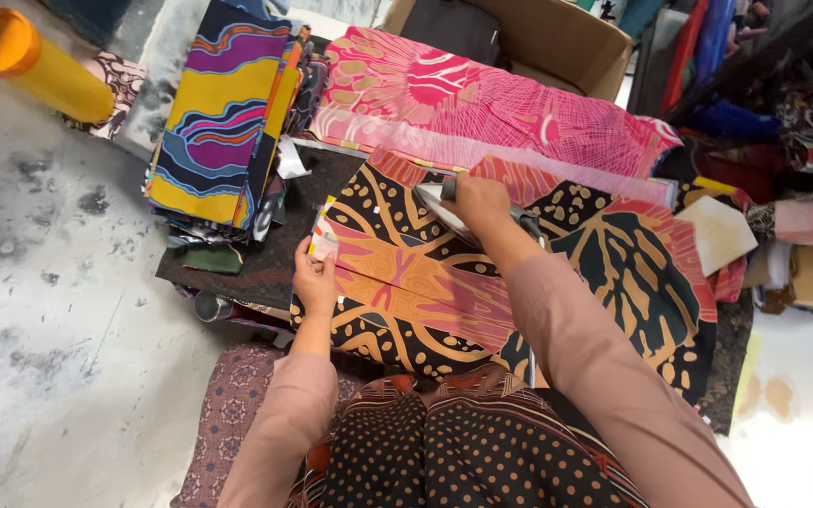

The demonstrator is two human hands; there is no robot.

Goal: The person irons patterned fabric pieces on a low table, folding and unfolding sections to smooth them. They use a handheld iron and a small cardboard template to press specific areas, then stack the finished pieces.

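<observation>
A folded patterned cloth (425, 282) in black, orange and pink lies in front of me. My right hand (478, 203) grips the handle of an iron (444, 209), which rests on the cloth's far edge. At the cloth's left edge my left hand (314, 275) pinches the fabric near a corner. Both sleeves are dusty pink.
A stack of blue, yellow and purple fabrics (223, 113) lies at the left. Pink patterned cloth (482, 103) sits behind, before a cardboard box (557, 38). A yellow tube (35, 61) lies on the grey floor (39, 310). More fabrics (783, 188) crowd the right side.
</observation>
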